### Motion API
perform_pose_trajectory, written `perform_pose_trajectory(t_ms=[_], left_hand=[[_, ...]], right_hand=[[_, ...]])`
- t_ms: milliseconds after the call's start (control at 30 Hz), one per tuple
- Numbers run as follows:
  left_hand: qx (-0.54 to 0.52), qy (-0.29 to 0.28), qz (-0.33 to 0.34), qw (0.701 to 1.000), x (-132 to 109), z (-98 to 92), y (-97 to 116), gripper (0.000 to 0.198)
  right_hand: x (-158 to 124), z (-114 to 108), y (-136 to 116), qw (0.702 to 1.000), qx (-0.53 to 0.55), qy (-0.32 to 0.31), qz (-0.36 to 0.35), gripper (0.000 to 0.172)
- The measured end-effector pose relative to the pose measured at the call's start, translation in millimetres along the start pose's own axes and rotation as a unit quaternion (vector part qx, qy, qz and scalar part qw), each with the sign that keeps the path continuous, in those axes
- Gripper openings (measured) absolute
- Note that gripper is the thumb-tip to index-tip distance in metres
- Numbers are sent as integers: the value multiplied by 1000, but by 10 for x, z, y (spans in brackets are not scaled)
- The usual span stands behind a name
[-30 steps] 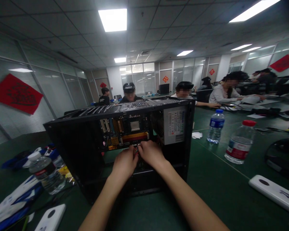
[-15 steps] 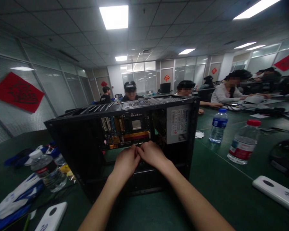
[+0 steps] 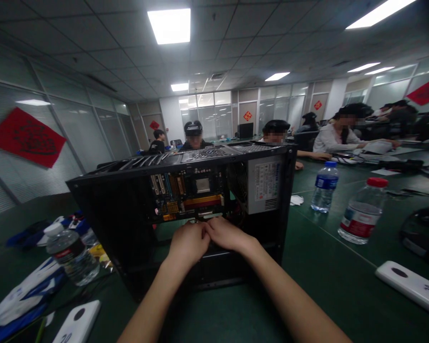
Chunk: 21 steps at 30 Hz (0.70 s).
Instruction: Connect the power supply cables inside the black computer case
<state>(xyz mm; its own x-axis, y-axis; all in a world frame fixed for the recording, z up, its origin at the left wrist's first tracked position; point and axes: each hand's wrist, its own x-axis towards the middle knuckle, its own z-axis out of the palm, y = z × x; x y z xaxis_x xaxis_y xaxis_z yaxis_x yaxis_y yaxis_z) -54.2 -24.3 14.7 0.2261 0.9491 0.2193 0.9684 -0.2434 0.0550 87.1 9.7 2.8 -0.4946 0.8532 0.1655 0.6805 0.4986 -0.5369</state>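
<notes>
A black computer case (image 3: 107,214) stands on the green table with its open side facing me. Inside it are a motherboard (image 3: 202,185) with coloured slots and, at the right, a silver power supply (image 3: 266,186). Both my hands reach into the case, just below the motherboard's lower edge. My left hand (image 3: 188,243) and my right hand (image 3: 224,233) meet there, fingers curled and pressed close together. Whatever lies between the fingertips is hidden behind the hands.
Right of the case stand a blue-capped water bottle (image 3: 324,186) and a red-capped one (image 3: 362,212). A white-capped bottle (image 3: 71,255), gloves (image 3: 25,295) and a white numbered device (image 3: 76,324) lie left. Another such device (image 3: 411,288) is at right. Several people sit beyond.
Both hands have sunk slightly lower below the motherboard, with their fingers still together. The case and the things around it have stayed in place.
</notes>
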Motion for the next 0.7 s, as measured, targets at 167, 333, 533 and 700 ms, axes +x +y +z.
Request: perform_pose_trajectory(t_ms=[167,333,533,700], left_hand=[[-12,-28,-7,1000,7,-30,14,17],[-41,-41,-6,998,42,11,-16,13],[-64,-53,-3,997,63,39,-58,9],[-80,-65,1,995,71,42,-64,7]], right_hand=[[27,-9,68,991,2,-134,-4,39],[27,2,42,975,-73,-203,45,50],[20,-15,-38,962,-147,-224,51,49],[19,-37,-56,959,-172,-217,50,48]])
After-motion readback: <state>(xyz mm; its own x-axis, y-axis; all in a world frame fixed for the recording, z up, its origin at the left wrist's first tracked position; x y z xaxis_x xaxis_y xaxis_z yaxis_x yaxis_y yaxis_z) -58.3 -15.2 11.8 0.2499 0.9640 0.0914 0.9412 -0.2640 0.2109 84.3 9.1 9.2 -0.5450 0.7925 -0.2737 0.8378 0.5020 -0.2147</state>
